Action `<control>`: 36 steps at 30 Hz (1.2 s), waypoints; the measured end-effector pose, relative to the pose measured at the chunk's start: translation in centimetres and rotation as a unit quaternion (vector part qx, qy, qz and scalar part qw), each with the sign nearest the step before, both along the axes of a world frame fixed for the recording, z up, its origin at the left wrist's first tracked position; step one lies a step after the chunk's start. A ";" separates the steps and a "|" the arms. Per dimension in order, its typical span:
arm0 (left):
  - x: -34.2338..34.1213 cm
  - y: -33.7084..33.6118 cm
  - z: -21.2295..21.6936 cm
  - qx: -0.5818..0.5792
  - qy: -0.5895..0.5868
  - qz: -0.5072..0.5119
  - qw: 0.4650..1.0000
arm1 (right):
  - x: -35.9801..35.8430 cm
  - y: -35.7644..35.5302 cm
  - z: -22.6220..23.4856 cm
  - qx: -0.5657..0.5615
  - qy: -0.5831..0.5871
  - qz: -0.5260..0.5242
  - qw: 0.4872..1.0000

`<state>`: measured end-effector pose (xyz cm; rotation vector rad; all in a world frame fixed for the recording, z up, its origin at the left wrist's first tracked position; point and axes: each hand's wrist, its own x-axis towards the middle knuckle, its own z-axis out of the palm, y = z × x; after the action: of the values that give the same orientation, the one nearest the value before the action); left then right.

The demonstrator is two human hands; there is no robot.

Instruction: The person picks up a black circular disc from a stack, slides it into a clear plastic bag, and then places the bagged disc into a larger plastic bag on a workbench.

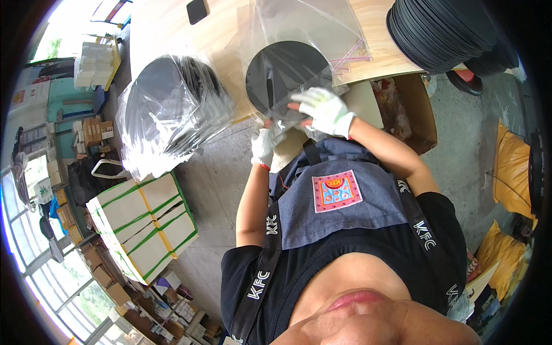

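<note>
A black round disc (pixel 282 75) lies at the near edge of a wooden table (pixel 379 46), partly inside a clear plastic bag (pixel 305 26) with a pink zip strip. My right hand (pixel 323 109), in a white glove, rests on the disc's lower right rim with fingers spread over it. My left hand (pixel 263 146), also gloved, grips the disc's lower edge and the bag from below the table edge. A grey apron with a square coloured patch covers my front below the hands.
A heap of bagged black discs (pixel 167 109) rests on strapped white cartons (pixel 146 224) at the left. A stack of bare black discs (pixel 443 31) sits at the table's right end. An open cardboard box (pixel 414 109) stands on the floor. Yellow sacks (pixel 512 172) lie right.
</note>
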<state>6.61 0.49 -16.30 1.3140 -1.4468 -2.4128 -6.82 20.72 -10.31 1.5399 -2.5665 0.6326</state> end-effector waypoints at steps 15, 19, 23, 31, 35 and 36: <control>-1.5 -4.6 20.5 -0.364 0.307 0.088 0.875 | -0.8 -2.5 3.0 -0.375 -0.834 -0.117 0.387; 3.6 -13.6 24.5 -0.300 0.418 0.136 0.846 | -4.2 -13.8 6.5 -0.314 -0.752 0.101 0.571; 9.4 -24.7 23.8 -0.543 0.001 0.104 0.833 | -2.3 -20.9 9.9 -0.236 -0.687 0.106 0.679; 3.8 -20.2 20.2 -0.853 -0.023 -0.166 0.494 | -2.6 -16.6 11.4 -0.222 -0.649 0.053 0.726; 3.2 -21.4 18.4 -0.861 -0.082 -0.191 0.464 | -8.9 -3.2 12.0 -0.274 -0.171 0.023 0.946; 2.3 -20.5 18.7 -0.849 -0.080 -0.197 0.484 | -9.9 0.7 13.9 -0.263 -0.103 -0.075 0.956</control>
<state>8.95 -20.04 2.44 0.4520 -2.7434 0.1413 -16.77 21.43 3.55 1.1400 -2.3317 1.3786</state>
